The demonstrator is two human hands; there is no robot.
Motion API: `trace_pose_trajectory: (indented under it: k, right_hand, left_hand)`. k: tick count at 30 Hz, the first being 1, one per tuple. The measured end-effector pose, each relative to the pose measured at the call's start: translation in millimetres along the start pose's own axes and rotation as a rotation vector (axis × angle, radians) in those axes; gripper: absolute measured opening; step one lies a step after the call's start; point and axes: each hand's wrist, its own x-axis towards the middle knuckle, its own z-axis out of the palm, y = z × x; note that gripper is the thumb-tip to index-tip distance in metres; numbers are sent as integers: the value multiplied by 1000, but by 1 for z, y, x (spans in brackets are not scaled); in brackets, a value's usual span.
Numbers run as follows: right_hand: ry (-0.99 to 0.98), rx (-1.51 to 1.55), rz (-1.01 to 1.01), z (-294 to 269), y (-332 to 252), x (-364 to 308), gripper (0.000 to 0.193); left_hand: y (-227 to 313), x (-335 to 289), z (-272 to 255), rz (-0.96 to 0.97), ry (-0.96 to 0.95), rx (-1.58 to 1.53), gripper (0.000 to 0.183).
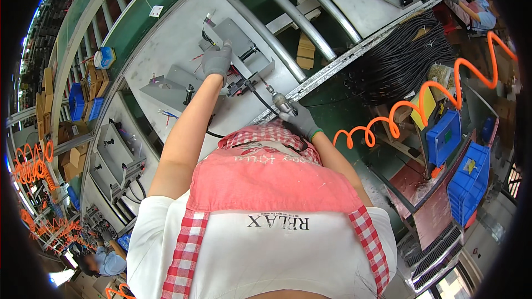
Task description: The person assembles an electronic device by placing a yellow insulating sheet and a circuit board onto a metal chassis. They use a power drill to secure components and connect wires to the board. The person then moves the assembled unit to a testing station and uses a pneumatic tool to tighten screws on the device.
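Note:
My left hand [217,62], in a grey glove, grips the near-left side of a grey sheet-metal housing [235,39] on the white worktop. Loose red and black wires [206,37] show beside its fingers. A black fitting with a cable [239,86] sits at the housing's near end. In my gloved right hand [303,122] is a silver power screwdriver [281,102]. Its bit points up and left toward the housing's near end; whether it touches a screw I cannot tell. Left of my forearm lies a second grey metal housing [173,86] with a black knob.
Steel rollers [288,14] run beyond the worktop. At the right hang a bundle of black cables [388,58] and a coiled orange air hose [399,124]. Blue bins [468,182] stand further right. More housings [113,147] lie at the left. Other people work at far right and lower left.

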Motion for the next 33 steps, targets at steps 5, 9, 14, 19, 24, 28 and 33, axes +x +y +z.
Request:
trace_pose_trajectory:
  k: [5, 9, 14, 19, 24, 28, 33]
  right_hand:
    - [20, -71, -53, -3, 3, 5, 62]
    - [32, -58, -83, 1, 4, 4, 64]
    - [8, -204, 1, -9, -21, -13, 58]
    - [-40, -137, 11, -32, -74, -69, 55]
    - [-59, -95, -91, -32, -120, -106, 45]
    - [-151, -43, -125, -27, -135, -113, 44]
    - [-160, -103, -181, -16, -143, -111, 49]
  left_hand:
    - [-2, 1, 2, 18, 1, 18, 62]
    - [-6, 5, 5, 17, 14, -69, 58]
    - [-8, -7, -18, -4, -134, -480, 54]
    - [-47, -20, -61, -114, -317, -1090, 29]
    - [-26, -92, -60, -207, -541, -1408, 19]
    - [-46, -105, -38, -209, -845, -1499, 24]
    - [-40, -125, -37, -75, -748, -1300, 31]
